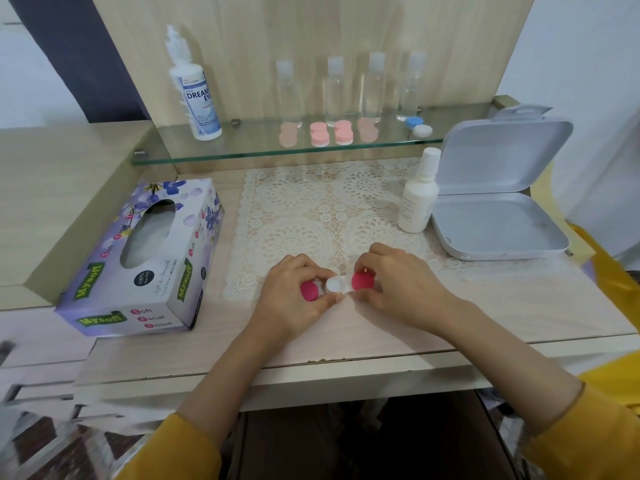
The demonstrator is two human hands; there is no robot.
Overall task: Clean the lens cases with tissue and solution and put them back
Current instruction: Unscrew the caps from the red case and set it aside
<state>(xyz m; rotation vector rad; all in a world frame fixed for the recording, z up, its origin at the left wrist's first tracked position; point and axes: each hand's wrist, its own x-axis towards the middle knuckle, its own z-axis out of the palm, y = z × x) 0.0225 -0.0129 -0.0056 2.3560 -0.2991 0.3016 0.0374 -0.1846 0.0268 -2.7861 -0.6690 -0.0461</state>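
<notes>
Lens case (341, 286) sits at front edge of lace mat (329, 209), low over the desk between both hands; can't tell if it touches the surface.

Step in hand: opening the case, i.e. pre-clean. Left cap (309, 291) (red) is off and the white well under it is exposed, facing up twd cam. Right cap (363, 281) (red) is on its well, not yet removed.

Hands: left hand (294, 296) has fingers curled round left cap, fingertips also at the open well's edge, prob steadying the case. Right hand (398, 282) pinches right cap from above, thumb and fingers round its rim, looks like a twist grip.

Orientation: long axis runs L-R across the view, roughly parallel to desk front, R end a bit farther from person. Wells point up.

Next move, my guess: unscrew right cap while left hand holds the body, then set caps down. After that needs a sheet from tissue box (138, 258), left of the mat, and a squirt from solution bottle (417, 199), upright at the mat's right edge, cap on. Both need a free hand.

Put-back spot unclear: glass shelf (242, 154) holds other pink cases; open grey box (498, 202) just beside the bottle.
</notes>
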